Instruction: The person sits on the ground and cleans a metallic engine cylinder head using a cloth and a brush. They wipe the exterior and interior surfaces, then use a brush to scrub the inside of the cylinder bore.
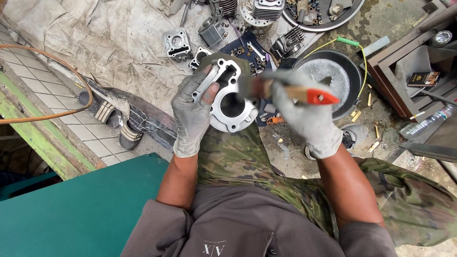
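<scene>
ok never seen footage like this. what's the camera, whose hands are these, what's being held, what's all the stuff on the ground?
There is one picture, from a camera worn on a person's head, looking down past their lap at their own two hands. No robot is involved. Both hands wear grey, stained gloves. The left hand grips a silvery metal engine cylinder with a round bore. The right hand holds a paintbrush with a wooden handle and orange tip, its bristles against the cylinder. On the ground beyond lie a crumpled cloth carrying more engine parts, a dark round pan, a tray of small parts and a pair of sandals.
</scene>
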